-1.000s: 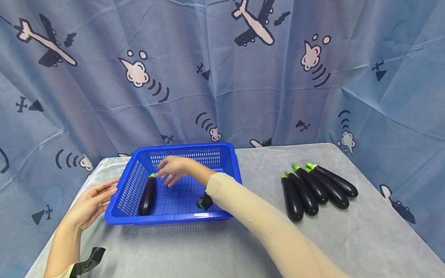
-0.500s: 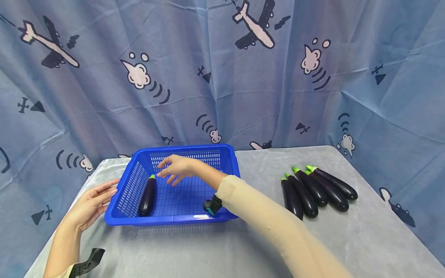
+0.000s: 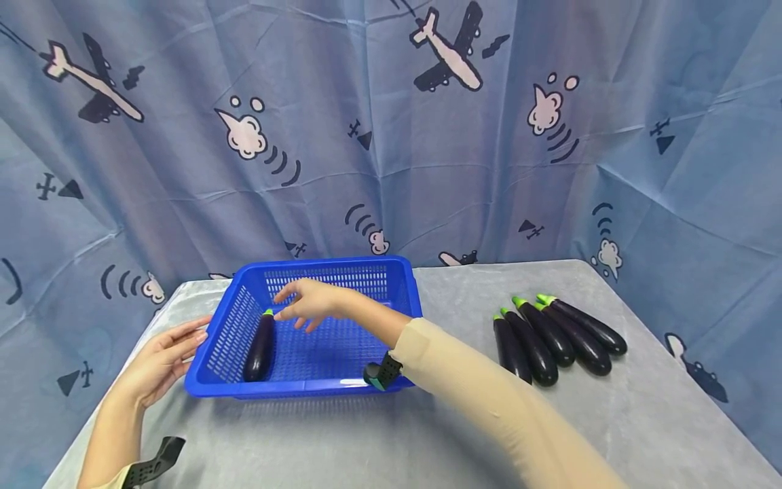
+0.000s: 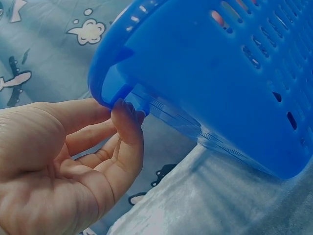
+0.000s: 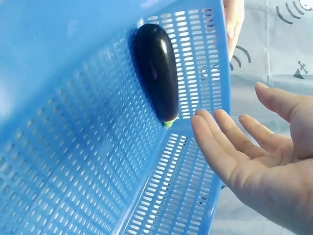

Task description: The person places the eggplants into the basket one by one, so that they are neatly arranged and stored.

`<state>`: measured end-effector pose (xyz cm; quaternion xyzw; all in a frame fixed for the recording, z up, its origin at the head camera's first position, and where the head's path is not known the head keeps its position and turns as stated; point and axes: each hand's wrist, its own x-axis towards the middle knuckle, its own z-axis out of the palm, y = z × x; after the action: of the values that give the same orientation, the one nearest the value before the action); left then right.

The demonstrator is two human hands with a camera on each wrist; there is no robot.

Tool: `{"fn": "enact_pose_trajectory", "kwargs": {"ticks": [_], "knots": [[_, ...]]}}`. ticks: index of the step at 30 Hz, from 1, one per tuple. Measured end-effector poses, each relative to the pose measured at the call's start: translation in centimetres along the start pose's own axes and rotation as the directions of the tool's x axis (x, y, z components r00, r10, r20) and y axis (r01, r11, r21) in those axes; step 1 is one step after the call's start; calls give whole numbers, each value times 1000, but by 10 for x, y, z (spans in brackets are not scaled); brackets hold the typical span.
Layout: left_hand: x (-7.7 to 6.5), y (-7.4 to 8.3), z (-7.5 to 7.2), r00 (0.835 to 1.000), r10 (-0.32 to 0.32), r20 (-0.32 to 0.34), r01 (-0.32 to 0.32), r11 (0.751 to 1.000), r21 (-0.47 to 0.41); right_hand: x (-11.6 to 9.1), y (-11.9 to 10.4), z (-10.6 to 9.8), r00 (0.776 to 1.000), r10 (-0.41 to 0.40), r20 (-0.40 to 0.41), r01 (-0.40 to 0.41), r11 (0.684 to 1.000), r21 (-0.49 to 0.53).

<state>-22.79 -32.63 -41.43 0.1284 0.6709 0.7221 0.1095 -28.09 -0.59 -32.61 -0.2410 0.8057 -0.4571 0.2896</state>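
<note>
Snag and roll risks at the basket

Nearest, the right sleeve runs in over the basket's right side, its wrist camera close to the front rim. Withdrawn low, either could catch that rim and drag the basket askew on the table. At the basket's left, the left grip pinches the rim's lip; so slight a hold might slip under a knock. In the basket, near its left wall, lies one eggplant, stem to the rear; being smooth and round, it would likely roll if the basket tipped. Above the basket, near that stem, the right grip has fingers extended, holding nothing. Well to the basket's right, five eggplants lie side by side; a clumsy pick there could set neighbours rolling.
</note>
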Motion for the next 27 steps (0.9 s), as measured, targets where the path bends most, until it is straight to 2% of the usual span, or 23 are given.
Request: {"fn": "enact_pose_trajectory", "kwargs": {"ticks": [9,17,27], "knots": [[0,-1,-2,1000,7,5,-7,1000,-17,-13,1,6,997,-75,-34,73,996,-45],[0,-2,0,1000,-3,-16,3,1000,3,-23,5,12,988,-148,-45,144,986,-87],[1,-3,-2,1000,4,-28,-4,1000,1,-41,3,15,966,-247,-77,239,966,-101]]}}
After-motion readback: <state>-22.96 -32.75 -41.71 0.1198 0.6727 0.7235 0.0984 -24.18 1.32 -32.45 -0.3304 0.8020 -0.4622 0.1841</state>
